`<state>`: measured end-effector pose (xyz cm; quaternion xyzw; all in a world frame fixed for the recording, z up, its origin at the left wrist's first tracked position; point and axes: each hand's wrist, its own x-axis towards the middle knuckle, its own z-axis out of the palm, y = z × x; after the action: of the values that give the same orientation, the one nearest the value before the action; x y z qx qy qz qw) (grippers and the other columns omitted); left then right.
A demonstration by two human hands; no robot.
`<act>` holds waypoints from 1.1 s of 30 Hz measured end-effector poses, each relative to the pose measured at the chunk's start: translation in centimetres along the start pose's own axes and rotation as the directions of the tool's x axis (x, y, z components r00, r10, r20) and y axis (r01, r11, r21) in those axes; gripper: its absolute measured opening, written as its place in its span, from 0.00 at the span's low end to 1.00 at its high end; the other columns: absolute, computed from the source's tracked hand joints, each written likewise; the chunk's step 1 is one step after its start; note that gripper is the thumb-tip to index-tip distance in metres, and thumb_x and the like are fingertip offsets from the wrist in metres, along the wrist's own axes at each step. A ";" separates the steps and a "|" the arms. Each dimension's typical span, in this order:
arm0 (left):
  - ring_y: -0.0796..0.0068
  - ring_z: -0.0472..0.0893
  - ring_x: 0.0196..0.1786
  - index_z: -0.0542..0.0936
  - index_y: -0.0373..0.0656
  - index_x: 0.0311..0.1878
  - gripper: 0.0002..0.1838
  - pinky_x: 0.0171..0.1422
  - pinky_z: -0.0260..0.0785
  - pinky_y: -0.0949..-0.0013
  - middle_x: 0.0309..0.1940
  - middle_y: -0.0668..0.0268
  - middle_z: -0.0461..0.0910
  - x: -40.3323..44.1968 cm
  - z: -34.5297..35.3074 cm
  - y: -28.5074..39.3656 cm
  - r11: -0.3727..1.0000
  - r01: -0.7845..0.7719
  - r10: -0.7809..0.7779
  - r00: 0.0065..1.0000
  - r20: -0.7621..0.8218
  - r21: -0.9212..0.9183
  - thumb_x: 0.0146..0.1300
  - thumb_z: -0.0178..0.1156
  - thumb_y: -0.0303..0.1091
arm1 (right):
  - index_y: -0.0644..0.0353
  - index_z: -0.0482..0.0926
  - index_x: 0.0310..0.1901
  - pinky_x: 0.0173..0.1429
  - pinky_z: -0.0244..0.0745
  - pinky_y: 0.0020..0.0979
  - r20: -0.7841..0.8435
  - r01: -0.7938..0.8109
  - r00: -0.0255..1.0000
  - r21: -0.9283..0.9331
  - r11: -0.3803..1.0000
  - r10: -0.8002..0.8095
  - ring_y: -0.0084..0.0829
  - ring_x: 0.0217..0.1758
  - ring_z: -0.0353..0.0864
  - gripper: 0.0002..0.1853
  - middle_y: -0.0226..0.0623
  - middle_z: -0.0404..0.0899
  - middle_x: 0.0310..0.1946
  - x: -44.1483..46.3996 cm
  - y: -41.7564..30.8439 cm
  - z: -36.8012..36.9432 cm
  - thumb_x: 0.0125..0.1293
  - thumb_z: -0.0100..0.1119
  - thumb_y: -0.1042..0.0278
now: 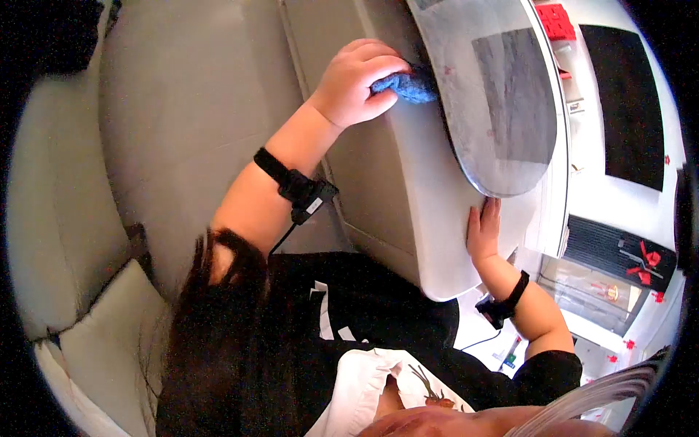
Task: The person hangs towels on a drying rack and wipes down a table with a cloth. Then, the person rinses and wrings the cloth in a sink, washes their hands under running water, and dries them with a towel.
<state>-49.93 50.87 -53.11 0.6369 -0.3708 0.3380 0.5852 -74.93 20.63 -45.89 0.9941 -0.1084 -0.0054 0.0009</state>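
Holding blue cloth (pixel 409 86), left hand (pixel 358 81) seemingly at edge of glossy panel (pixel 502 109).

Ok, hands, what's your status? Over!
Left hand gripping blue cloth. Cloth at rounded glossy panel's edge. Right hand on white surface, near panel's end. Nothing visibly blocking cloth.

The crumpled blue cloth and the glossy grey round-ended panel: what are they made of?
The crumpled blue cloth looks like soft, matte fabric, from its bunched folds. The glossy grey round-ended panel may be smooth glass or clear plastic: its rim gleams.
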 end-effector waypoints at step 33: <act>0.57 0.78 0.48 0.81 0.48 0.44 0.18 0.53 0.71 0.57 0.42 0.62 0.80 -10.7 5.2 34.0 0.737 0.645 -0.308 0.054 0.950 0.202 0.45 0.62 0.30 | 0.66 0.52 0.71 0.75 0.40 0.53 0.396 -0.260 0.904 0.209 0.943 0.161 0.49 0.78 0.39 0.43 0.46 0.42 0.75 -3.3 3.8 4.3 0.64 0.50 0.43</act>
<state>-84.78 45.17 -45.94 0.6988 -0.4504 -0.3898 0.3961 -78.99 17.64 -50.15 0.9486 -0.2139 -0.1803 -0.1477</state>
